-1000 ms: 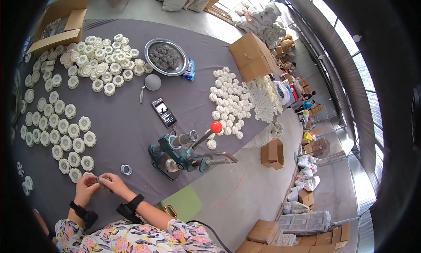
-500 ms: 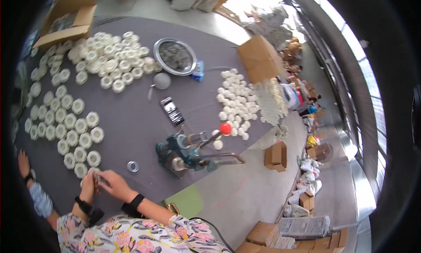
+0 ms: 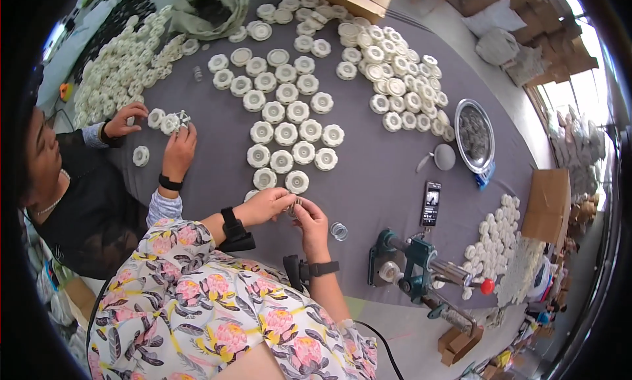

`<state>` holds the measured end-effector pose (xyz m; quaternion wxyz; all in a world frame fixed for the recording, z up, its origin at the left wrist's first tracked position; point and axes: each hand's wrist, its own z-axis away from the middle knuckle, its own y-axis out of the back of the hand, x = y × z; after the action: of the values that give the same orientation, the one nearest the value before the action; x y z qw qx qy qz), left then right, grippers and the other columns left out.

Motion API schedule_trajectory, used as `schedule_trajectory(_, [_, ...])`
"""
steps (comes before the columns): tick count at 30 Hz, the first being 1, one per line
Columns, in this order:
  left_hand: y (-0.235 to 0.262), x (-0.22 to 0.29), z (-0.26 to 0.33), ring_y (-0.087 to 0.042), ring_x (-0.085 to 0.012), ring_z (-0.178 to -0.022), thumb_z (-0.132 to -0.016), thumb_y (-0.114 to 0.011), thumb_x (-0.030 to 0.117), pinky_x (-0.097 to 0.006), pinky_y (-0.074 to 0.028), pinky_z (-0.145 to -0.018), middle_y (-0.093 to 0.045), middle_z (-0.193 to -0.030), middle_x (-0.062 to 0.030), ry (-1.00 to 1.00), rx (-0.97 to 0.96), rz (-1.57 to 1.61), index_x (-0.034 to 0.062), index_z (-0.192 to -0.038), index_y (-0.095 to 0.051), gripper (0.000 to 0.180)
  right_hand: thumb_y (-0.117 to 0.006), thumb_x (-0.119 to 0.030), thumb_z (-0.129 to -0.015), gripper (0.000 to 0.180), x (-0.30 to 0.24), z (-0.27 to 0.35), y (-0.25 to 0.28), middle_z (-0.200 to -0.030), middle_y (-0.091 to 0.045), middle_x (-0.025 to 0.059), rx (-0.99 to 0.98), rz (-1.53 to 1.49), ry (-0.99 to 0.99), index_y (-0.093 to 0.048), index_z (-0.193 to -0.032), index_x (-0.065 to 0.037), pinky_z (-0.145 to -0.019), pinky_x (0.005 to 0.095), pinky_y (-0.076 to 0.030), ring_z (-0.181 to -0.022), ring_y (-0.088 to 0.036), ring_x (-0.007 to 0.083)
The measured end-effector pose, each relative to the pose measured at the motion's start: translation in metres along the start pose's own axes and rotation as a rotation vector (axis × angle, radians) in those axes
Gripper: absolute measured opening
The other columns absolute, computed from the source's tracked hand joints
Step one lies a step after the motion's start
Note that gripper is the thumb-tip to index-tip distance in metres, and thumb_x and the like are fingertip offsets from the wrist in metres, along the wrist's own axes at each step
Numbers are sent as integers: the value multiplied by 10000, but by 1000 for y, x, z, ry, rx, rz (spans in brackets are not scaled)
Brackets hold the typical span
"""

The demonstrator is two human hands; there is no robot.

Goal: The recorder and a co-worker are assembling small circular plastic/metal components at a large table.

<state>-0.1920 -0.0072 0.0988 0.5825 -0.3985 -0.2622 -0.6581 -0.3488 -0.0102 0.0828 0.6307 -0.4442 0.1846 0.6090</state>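
In the head view I have one small piece (image 3: 294,207) pinched between my fingertips, too tiny to make out, held near the table's (image 3: 368,156) near edge. Just beyond it lie over twenty white discs (image 3: 286,134) in loose rows; the heap (image 3: 395,64) toward the far edge overlaps too much to count. Nearer the right edge I count one basin (image 3: 459,139), one phone (image 3: 431,204), one grey round-headed thing with a handle (image 3: 445,157) and one green press (image 3: 418,268) with one red ball (image 3: 487,286). Clear rings (image 3: 339,232) sit beside my right hand (image 3: 313,225). A co-worker's two hands (image 3: 179,149) are at the left edge.

My left hand (image 3: 263,207) reaches rightward, back up; my right points upward from a bent elbow. Fingertips meet, both hands closed on the piece.
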Motion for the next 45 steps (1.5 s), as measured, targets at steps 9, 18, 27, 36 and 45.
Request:
schedule_trajectory(9, [10,-11,-5,-460,-89,-518,-876,-453,327,-251,-451,-532,-466,-622,1,185,-11,286,67,-746,-486,292,-630,-101,-779,167,-2,-13,-8,-728,-592,6,73,265,138,-631,-905,8,-553,185,-401,-613,-507,55])
schedule_trajectory(18, [14,-9,-4,-568,-81,-740,-770,-656,120,-215,-464,-680,-600,-849,-31,-87,-8,34,16,-997,-578,262,-626,-110,-783,169,-5,-13,4,-729,-606,24,61,77,-83,-631,-879,29,-563,192,-415,-626,-532,69])
schedule_trajectory(27, [51,-33,-18,-619,-174,-713,-853,-560,238,-300,-523,-686,-612,-812,-72,321,140,857,20,-899,-577,224,-661,-46,-739,172,-15,-20,6,-747,-577,10,158,457,391,-618,-893,16,-609,208,-432,-670,-524,74])
schedule_trajectory(36, [118,-5,-95,-548,-117,-850,-777,-587,48,-259,-462,-771,-553,-973,-33,-235,417,264,61,-1068,-535,296,-666,-65,-752,220,-10,-23,12,-766,-561,5,258,330,269,-606,-950,9,-572,198,-459,-665,-528,72])
schedule_trajectory(45, [144,3,-139,-502,-122,-692,-704,-614,63,-260,-447,-657,-477,-825,-46,-249,655,-525,53,-975,-569,275,-661,-48,-751,228,4,-34,21,-760,-576,10,247,331,154,-604,-963,15,-572,187,-436,-641,-524,61])
